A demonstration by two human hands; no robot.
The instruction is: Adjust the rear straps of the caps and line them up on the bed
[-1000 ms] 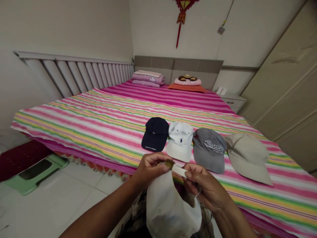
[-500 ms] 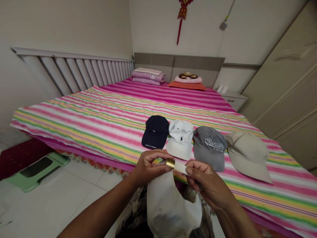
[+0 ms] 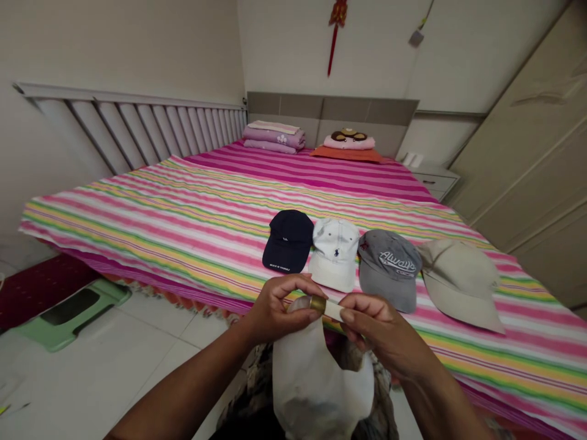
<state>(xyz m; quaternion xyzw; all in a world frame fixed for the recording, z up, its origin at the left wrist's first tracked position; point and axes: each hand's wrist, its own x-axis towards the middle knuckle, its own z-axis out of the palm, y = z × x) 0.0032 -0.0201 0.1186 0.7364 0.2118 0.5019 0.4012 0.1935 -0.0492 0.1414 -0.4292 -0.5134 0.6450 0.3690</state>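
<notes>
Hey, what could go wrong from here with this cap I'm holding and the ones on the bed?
The right hand pinches the narrow strap beside the metal buckle, so the strap might slip from its grip.

The left hand looks close to the white cap on the bed, so it could nudge that cap.

Legible as "Always" on one gray cap [image 3: 387,269].
Written in white script [image 3: 397,264] across its front, right of center in the frame, above smaller lettering [image 3: 405,272] too tiny to read. Printed in white along the brim [image 3: 285,258] of the navy cap [image 3: 290,235], near center, too small to make out. Marked on the white cap [image 3: 334,255] between them with a dark emblem [image 3: 337,252] like a rider on horseback.
</notes>
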